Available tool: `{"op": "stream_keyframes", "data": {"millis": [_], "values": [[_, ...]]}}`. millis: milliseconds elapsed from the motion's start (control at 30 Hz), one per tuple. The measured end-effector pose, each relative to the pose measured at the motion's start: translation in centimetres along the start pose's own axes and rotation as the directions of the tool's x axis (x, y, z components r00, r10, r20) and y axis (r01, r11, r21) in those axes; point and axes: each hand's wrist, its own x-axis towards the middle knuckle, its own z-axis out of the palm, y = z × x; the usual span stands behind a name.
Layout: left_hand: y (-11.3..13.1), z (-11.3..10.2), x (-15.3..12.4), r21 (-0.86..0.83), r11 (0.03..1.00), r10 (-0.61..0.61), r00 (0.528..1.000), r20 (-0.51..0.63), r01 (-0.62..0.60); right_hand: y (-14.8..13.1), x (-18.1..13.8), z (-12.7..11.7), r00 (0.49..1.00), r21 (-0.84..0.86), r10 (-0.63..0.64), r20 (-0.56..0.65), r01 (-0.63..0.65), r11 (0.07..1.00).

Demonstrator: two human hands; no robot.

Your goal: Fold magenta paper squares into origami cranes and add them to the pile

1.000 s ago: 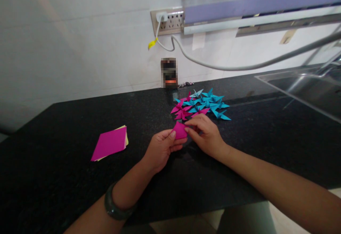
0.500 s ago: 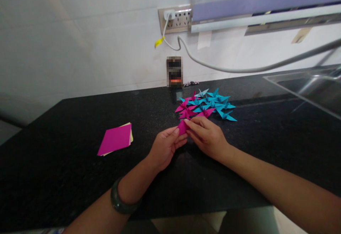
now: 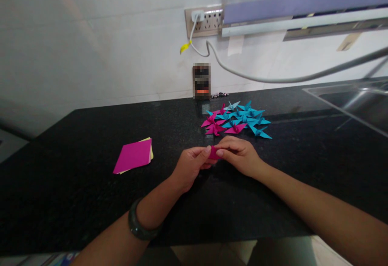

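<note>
Between my two hands is a small folded piece of magenta origami paper (image 3: 214, 153), partly covered by my fingers. My left hand (image 3: 191, 166) pinches its left side, thumb on top. On the other side, my right hand (image 3: 239, 156) grips it between thumb and fingers. Just beyond the hands lie several folded paper cranes, magenta ones (image 3: 215, 127) on the left and blue ones (image 3: 244, 118) on the right, with a pale blue crane (image 3: 233, 106) at the back. To the left rests a stack of square paper (image 3: 133, 156), magenta on top with yellow edges showing.
The black countertop (image 3: 91, 201) meets a pale wall. A phone-like object (image 3: 201, 81), blurred out, leans on the wall beside a beaded strand (image 3: 220, 94). A white cable (image 3: 260, 79) runs from the wall socket (image 3: 204, 21). A sink (image 3: 357, 100) is at the right.
My right thumb has come down onto the near side of the magenta paper, which now shows less between the hands. The view has shifted slightly.
</note>
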Motion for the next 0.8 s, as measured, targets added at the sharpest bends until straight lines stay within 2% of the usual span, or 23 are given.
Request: {"op": "stream_keyframes", "data": {"millis": [233,800], "values": [[-0.07,-0.16,0.06,0.040,0.999,0.000,1.000,0.021,0.000,-0.23,-0.01,-0.10,0.991,0.070,0.087,0.099,-0.094,0.993],[0.12,-0.16,0.06,0.037,0.999,-0.040,0.998,0.052,0.038,-0.12,-0.06,0.02,0.946,0.216,0.260,0.196,-0.300,0.929]]}}
